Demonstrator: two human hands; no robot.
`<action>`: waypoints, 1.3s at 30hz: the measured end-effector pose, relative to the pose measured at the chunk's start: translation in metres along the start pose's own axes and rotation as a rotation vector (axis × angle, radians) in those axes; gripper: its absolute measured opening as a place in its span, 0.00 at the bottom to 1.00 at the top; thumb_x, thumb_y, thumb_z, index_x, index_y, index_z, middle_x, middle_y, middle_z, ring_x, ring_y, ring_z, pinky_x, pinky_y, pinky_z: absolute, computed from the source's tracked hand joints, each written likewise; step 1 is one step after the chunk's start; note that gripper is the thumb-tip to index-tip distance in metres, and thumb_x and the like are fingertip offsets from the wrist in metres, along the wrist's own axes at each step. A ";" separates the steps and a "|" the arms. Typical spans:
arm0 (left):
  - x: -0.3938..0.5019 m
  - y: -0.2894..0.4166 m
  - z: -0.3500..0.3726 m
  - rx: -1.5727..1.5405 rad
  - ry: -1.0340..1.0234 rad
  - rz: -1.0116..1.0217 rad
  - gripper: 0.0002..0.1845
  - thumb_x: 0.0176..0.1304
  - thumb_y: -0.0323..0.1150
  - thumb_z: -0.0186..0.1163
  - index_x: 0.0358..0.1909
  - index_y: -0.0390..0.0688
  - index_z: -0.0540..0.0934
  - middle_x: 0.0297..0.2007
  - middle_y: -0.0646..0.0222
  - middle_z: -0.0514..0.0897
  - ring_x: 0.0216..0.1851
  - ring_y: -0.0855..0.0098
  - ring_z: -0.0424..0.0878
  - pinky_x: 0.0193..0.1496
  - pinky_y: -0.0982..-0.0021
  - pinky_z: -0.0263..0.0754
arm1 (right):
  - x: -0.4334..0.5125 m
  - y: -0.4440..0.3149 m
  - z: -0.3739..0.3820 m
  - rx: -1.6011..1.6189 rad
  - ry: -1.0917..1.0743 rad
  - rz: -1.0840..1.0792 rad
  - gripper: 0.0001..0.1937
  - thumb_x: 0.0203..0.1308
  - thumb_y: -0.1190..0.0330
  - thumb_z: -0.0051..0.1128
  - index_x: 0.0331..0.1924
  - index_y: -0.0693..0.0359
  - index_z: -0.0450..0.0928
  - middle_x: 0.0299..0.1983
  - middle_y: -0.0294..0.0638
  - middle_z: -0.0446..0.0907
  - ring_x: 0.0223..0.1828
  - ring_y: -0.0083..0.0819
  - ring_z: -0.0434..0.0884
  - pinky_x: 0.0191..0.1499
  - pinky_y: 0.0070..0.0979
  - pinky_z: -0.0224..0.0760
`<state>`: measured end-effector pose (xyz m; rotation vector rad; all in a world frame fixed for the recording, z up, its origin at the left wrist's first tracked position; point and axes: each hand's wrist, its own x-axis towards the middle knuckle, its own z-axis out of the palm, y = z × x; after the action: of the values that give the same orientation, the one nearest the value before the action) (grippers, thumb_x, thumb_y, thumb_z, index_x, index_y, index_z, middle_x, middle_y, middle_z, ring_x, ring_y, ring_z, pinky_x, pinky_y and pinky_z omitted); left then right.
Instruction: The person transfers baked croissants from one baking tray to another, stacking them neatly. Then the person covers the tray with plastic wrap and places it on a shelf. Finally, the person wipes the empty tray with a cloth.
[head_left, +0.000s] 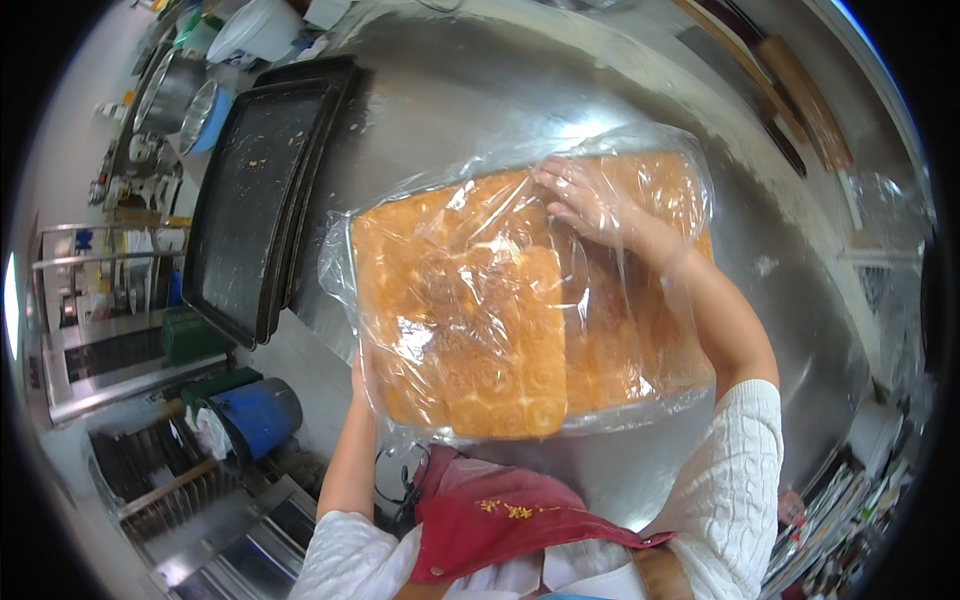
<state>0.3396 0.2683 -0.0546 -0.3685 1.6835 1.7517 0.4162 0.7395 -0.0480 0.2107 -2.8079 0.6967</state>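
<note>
Two flat golden sheets of bread or cake lie on a shallow tray (349, 244) inside clear plastic wrapping (679, 139). A smaller, darker-topped sheet (510, 367) overlaps the larger sheet (660, 330) on the left. My right hand (581, 201) reaches under the plastic film. It rests on the larger sheet near its far edge, thumb and fingers apart. At the tray's left edge, my left hand (363, 371) holds the side; most of its fingers are hidden beneath or behind it. Glare on the creased film blurs parts of the surface.
The steel worktable (465, 82) surrounds the tray. Stacked black baking trays (262, 187) overhang its left side. A rolling pin (806, 101) lies at the far right. A blue bin (259, 416) stands below at left, near a tray rack (172, 480). Metal bowls (169, 90) sit at upper left.
</note>
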 end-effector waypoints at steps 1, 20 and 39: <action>-0.001 0.000 -0.001 -0.023 -0.025 0.018 0.23 0.73 0.47 0.47 0.61 0.44 0.69 0.52 0.65 0.78 0.49 0.66 0.79 0.51 0.65 0.76 | 0.018 0.004 0.008 0.016 -0.001 -0.024 0.24 0.64 0.63 0.54 0.63 0.60 0.68 0.64 0.51 0.68 0.65 0.48 0.67 0.66 0.39 0.62; 0.024 -0.029 -0.037 0.083 0.144 -0.006 0.19 0.75 0.41 0.45 0.55 0.37 0.73 0.42 0.70 0.80 0.42 0.76 0.78 0.45 0.73 0.74 | 0.123 -0.055 -0.006 0.295 -0.584 0.382 0.30 0.58 0.47 0.59 0.54 0.66 0.76 0.47 0.54 0.80 0.51 0.47 0.79 0.56 0.40 0.71; 0.017 -0.019 -0.020 0.135 0.231 0.020 0.15 0.75 0.38 0.45 0.45 0.38 0.77 0.36 0.72 0.81 0.35 0.80 0.77 0.39 0.76 0.73 | 0.074 -0.046 0.014 0.216 -0.274 0.281 0.30 0.62 0.49 0.54 0.60 0.64 0.71 0.53 0.55 0.77 0.56 0.51 0.75 0.60 0.44 0.66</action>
<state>0.3349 0.2527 -0.0824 -0.5099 1.9624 1.6499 0.3511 0.6869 -0.0204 -0.0599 -3.0528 1.1148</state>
